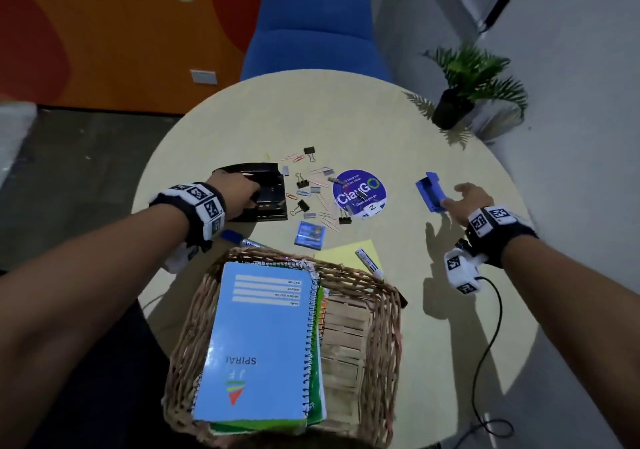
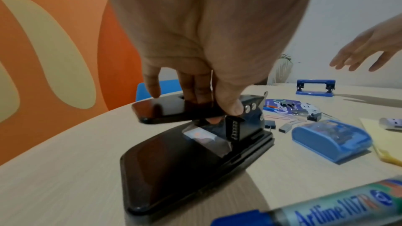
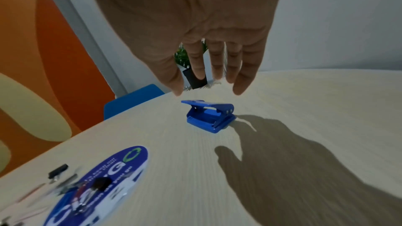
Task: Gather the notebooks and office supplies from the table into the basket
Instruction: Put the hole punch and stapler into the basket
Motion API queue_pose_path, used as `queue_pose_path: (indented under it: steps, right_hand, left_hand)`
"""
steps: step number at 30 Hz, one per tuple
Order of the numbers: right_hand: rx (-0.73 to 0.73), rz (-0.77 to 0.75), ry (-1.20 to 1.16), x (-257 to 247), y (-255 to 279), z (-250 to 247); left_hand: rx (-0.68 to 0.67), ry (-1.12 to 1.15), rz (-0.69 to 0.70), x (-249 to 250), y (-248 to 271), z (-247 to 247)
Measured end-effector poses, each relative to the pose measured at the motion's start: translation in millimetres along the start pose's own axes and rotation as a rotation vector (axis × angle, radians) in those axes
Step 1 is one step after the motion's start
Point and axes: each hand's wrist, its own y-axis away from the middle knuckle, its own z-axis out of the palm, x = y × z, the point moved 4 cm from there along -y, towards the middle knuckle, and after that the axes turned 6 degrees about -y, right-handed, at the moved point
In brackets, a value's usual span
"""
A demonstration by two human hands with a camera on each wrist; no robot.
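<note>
A wicker basket (image 1: 388, 313) at the table's near edge holds a blue spiral notebook (image 1: 256, 355) on top of others. My left hand (image 1: 239, 194) grips the handle of a large black hole punch (image 1: 268, 202) (image 2: 174, 164), fingers over the lever and thumb beneath it. My right hand (image 1: 465, 199) hovers open, fingers spread, just above a small blue hole punch (image 1: 430, 192) (image 3: 210, 115) without touching it. Binder clips and paper clips (image 1: 311, 188), a blue staple box (image 1: 310, 235), two markers (image 1: 369, 263) (image 1: 239, 237) and a yellow pad (image 1: 346, 251) lie on the table.
A round blue sticker (image 1: 360, 192) sits mid-table under some clips. A potted plant (image 1: 464, 91) stands at the far right edge, and a blue chair (image 1: 311, 29) behind the table. A black cable (image 1: 485, 355) hangs from my right wrist.
</note>
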Motion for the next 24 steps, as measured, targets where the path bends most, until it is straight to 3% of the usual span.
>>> queue_pose_path:
  steps: [4,8,14,19,24]
  right_hand:
    - [-0.010,-0.031,0.050,4.4,-27.6,5.2]
    - [-0.100,-0.065,0.063,4.4,-47.4,15.6]
    - [-0.136,-0.173,0.090,13.5,-52.4,31.1]
    - [-0.111,-0.090,-0.129,21.9,-39.0,9.5]
    - [-0.248,-0.028,-0.500,44.2,-7.3,-17.2]
  left_hand:
    - [0.034,-0.051,-0.054,-0.2,17.2,-14.7]
    - [0.089,-0.100,-0.090,8.8,71.2,-47.6]
    - [0.449,-0.032,0.062,60.2,159.1,-94.0]
    - [0.272,0.160,0.086,118.0,186.0,-94.1]
    - [0.085,0.888,-0.143,158.0,200.5,-93.3]
